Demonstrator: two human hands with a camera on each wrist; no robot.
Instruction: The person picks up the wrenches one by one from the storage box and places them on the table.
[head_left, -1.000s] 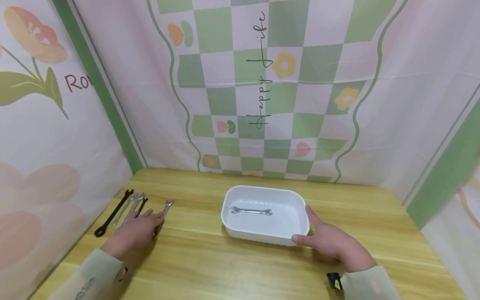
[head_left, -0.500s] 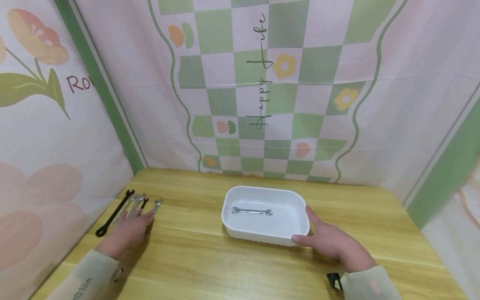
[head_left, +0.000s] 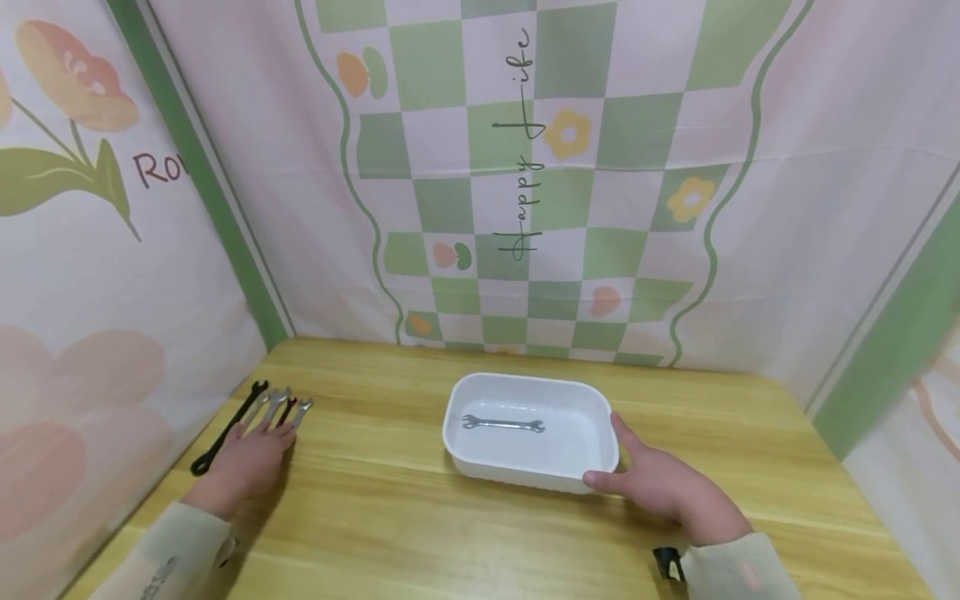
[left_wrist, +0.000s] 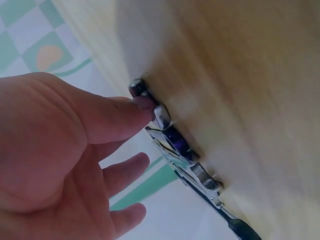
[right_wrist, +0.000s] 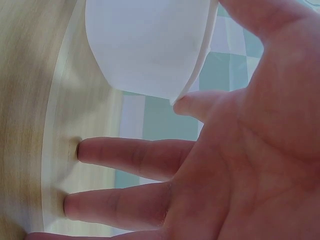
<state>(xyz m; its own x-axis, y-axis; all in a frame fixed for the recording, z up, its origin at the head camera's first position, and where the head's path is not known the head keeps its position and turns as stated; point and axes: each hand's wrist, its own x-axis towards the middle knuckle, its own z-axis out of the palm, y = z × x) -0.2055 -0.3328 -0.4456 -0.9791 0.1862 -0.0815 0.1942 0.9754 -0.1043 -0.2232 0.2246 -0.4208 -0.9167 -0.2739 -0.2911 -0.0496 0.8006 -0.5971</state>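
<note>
My left hand (head_left: pixel 247 462) lies over a row of wrenches at the left of the table. Its thumb (left_wrist: pixel 125 117) presses the near end of the rightmost silver wrench (head_left: pixel 303 408), the index finger along it; the handle is mostly hidden. Beside it lie a small dark wrench (head_left: pixel 287 408), silver wrenches (head_left: pixel 276 402) and, outermost, a long black wrench (head_left: pixel 225 435). My right hand (head_left: pixel 667 487) touches the right end of a white box (head_left: pixel 510 477) with thumb and index finger. The other fingers (right_wrist: pixel 135 155) stretch out straight. Inside the box lies a silver double-ended wrench (head_left: pixel 502 424).
The wooden table (head_left: pixel 420 533) meets a checked cloth (head_left: pixel 502 296) at the back. Another printed cloth (head_left: pixel 120 308) hangs along the left edge, close to the black wrench.
My left hand has moved left, bringing the rightmost silver wrench in beside the dark one. My right hand and the box have stayed in place.
</note>
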